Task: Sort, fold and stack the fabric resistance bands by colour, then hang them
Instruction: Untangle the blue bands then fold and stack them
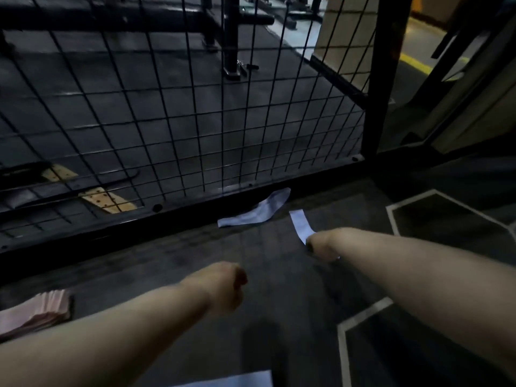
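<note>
Beyond pale-blue fabric [237,379] at the lower edge, clenched the left hand [226,286] empty, gripped a light-blue band [300,224] by one end in the right hand [321,245] above the floor [195,247]; seemed limp, light, easiest pinched endwise.

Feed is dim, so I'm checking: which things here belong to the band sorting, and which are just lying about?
Job: blue band gripped in the right hand; loose blue band on the floor; pink stack.
Lying about: wire fence; wooden boards behind it.
</note>
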`<move>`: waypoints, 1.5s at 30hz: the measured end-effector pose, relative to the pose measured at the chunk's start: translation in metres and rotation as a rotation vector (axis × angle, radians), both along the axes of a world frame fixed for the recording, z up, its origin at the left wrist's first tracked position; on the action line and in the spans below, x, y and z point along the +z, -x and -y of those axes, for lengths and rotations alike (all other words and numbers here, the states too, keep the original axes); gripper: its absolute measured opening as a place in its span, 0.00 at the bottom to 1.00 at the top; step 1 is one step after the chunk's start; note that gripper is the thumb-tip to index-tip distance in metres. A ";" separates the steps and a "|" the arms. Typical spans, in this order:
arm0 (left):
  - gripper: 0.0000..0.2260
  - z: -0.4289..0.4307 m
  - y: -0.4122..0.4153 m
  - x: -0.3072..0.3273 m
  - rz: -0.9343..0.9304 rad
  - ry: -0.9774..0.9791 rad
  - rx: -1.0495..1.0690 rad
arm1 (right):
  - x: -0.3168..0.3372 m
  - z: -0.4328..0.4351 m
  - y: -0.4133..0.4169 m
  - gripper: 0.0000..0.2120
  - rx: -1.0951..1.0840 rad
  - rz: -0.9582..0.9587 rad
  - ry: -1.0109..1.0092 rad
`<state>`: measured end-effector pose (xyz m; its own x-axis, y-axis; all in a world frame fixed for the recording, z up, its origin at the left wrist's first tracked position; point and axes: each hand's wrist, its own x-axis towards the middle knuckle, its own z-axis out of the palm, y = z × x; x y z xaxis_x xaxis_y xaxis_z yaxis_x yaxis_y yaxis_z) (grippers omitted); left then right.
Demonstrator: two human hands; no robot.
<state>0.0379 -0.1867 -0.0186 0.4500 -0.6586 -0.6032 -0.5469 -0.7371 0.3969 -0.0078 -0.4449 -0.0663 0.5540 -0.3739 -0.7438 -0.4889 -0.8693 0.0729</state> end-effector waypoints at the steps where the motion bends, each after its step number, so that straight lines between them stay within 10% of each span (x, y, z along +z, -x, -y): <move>1: 0.15 0.003 -0.005 -0.001 -0.003 -0.029 -0.038 | -0.006 0.001 0.000 0.17 0.034 -0.027 0.017; 11: 0.16 0.007 -0.011 -0.020 -0.059 -0.016 -0.188 | -0.095 0.037 0.007 0.23 -0.224 0.127 0.002; 19: 0.10 0.021 -0.009 -0.056 -0.316 0.217 0.314 | -0.098 0.024 -0.009 0.06 -0.301 0.401 -0.020; 24: 0.12 0.035 -0.014 -0.056 -0.641 0.427 0.665 | -0.100 0.016 -0.018 0.22 -0.312 0.416 -0.031; 28: 0.17 0.041 -0.026 -0.062 -0.669 0.510 0.760 | -0.086 -0.014 -0.026 0.07 -0.398 0.763 0.095; 37: 0.13 0.025 -0.039 -0.071 -0.643 0.653 0.826 | -0.030 -0.087 -0.044 0.07 -0.873 0.922 -0.955; 45: 0.11 -0.005 -0.056 -0.070 -0.626 0.656 0.897 | -0.019 -0.102 -0.052 0.18 -1.007 0.817 -1.187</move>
